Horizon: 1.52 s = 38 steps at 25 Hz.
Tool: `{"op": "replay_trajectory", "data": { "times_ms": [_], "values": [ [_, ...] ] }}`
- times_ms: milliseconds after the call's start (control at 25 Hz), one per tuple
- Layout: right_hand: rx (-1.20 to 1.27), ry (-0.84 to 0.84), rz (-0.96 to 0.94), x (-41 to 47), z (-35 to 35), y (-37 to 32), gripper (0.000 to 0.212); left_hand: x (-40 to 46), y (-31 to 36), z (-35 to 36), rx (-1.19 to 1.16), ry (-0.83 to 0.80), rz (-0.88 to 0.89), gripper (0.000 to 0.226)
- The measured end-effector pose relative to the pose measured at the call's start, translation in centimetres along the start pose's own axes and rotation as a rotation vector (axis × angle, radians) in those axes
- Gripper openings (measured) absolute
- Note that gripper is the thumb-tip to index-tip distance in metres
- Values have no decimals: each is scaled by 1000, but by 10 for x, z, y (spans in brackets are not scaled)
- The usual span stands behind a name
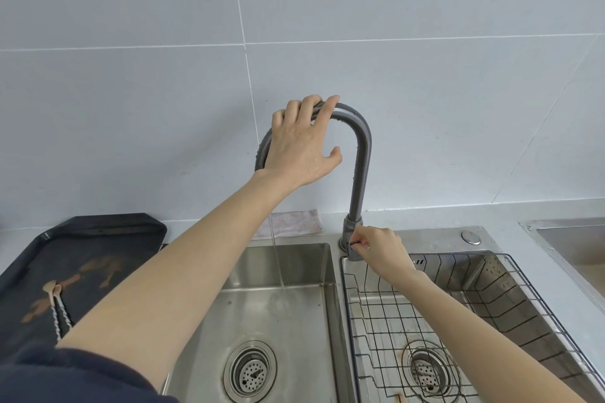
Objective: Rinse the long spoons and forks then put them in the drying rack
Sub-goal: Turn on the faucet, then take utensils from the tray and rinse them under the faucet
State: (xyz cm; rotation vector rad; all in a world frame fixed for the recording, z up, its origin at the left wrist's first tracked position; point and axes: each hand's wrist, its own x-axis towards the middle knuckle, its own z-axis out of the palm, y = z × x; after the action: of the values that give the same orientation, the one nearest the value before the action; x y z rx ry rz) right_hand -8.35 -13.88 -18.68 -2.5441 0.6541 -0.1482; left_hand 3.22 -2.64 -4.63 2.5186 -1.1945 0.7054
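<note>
Spoons [56,299], twisted handles, on dark tray [108,229]; left hand [299,144] gripping faucet [360,167].

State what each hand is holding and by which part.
The left hand grips the faucet over the top of its curved neck. The right hand pinches the small lever at the faucet's base. No cutlery is held.

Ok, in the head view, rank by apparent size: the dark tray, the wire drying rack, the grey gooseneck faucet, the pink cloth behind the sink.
1. Black wire drying rack
2. Dark rectangular tray, partly hidden
3. Grey gooseneck faucet
4. Pink cloth

Rack and tray lie nearer the camera, so their lead is unsure.
</note>
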Motion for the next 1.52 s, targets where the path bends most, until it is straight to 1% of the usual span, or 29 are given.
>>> {"op": "replay_trajectory", "data": {
  "times_ms": [280,400,480,640,760,880,1000,1120,1240,1520],
  "values": [
    [24,28,10,-4,3,1,17,-1,0,-1,2,-23,5,71],
    [32,41,19,-9,3,-1,20,-3,0,-4,-11,-45,17,71],
    [22,23,30,-12,-1,-5,24,-4,-1,-7,-31,-69,23,72],
    [-83,-80,32,-16,-12,-19,32,-3,-2,-17,-53,-160,37,74],
    [-132,-101,-35,-23,-18,-27,42,-13,-7,-26,-26,-234,63,77],
    [-220,-79,-100,-31,-23,-35,56,-32,-15,-34,-5,-301,65,81],
    [-265,-81,-95,-42,-28,-47,72,-48,-24,-45,-18,-333,20,83],
    [-278,-87,-94,-55,-28,-61,79,-66,-36,-56,-42,-364,-28,83],
    [-296,-94,-104,-64,-23,-78,81,-86,-50,-65,-61,-408,-65,82],
    [-272,-84,-193,-82,-3,-119,77,-133,-89,-69,-43,-525,-144,81]
  ]
}}
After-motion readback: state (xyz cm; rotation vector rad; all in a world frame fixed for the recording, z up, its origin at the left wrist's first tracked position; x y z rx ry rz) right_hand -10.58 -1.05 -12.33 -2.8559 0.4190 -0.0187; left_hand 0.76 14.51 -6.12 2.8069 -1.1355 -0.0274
